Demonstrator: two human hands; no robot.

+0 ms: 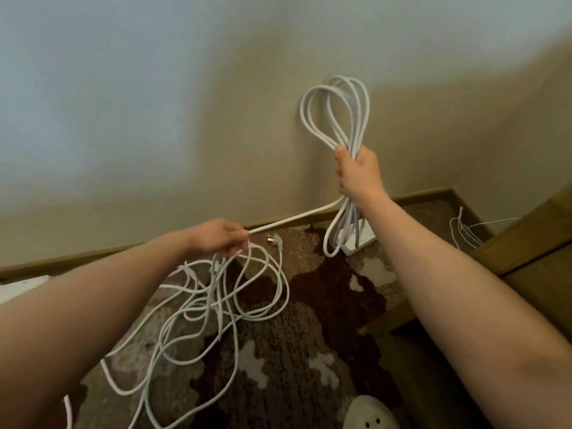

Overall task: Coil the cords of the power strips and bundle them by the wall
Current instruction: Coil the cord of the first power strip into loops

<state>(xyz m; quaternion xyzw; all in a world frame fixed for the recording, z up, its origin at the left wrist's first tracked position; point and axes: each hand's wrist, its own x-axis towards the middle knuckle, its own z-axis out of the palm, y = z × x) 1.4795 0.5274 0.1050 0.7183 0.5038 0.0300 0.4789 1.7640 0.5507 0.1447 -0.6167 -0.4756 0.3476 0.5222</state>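
The right hand (359, 171) is fisted around a coiled white cord (335, 109), loops standing above the fist before the wall (154, 103). A taut strand runs along the baseboard (418, 198) to the left hand (221, 236), which pinches it. Loose cord (216, 305) sprawls on the patterned carpet (325, 305). A power strip (360, 241) lies against the baseboard, below the right hand.

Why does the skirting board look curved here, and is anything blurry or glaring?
Head view: the wide lens bends the skirting board and stretches both forearms. Soft, even light, bluish on the wall at left; no glare. The coiled cord and carpet look slightly soft.
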